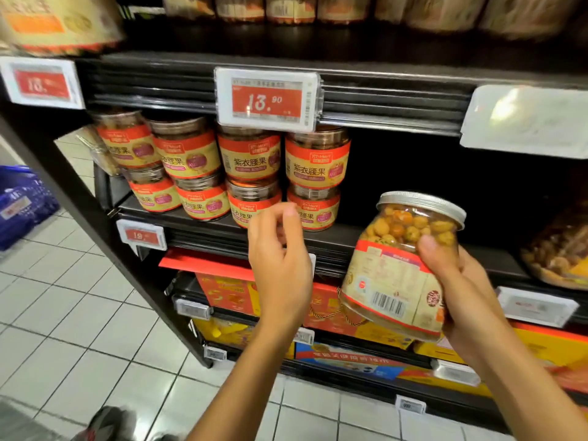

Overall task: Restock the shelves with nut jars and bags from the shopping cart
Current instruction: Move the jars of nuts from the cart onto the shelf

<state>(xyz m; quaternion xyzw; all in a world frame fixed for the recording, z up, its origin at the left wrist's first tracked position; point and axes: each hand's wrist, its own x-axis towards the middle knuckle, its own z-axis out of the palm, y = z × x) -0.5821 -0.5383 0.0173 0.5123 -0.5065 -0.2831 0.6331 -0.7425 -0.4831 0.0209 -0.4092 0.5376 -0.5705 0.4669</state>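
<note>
My right hand point(458, 291) grips a clear nut jar point(397, 268) with a silver lid and a red and beige label, tilted, in front of the dark gap on the middle shelf point(366, 240). My left hand point(280, 259) hovers in front of the stacked cashew jars point(251, 176), fingers loosely curled, holding nothing and just short of the lower row. The cashew jars stand two high along the shelf's left half. The shelf behind the held jar is dark and bare.
A 13.90 price tag point(267, 98) hangs above the jars. Bags of nuts point(560, 253) lie at the shelf's right end. Gift boxes point(229, 291) fill the lower shelves. A blue basket point(22, 202) stands at left on the tiled floor point(79, 313).
</note>
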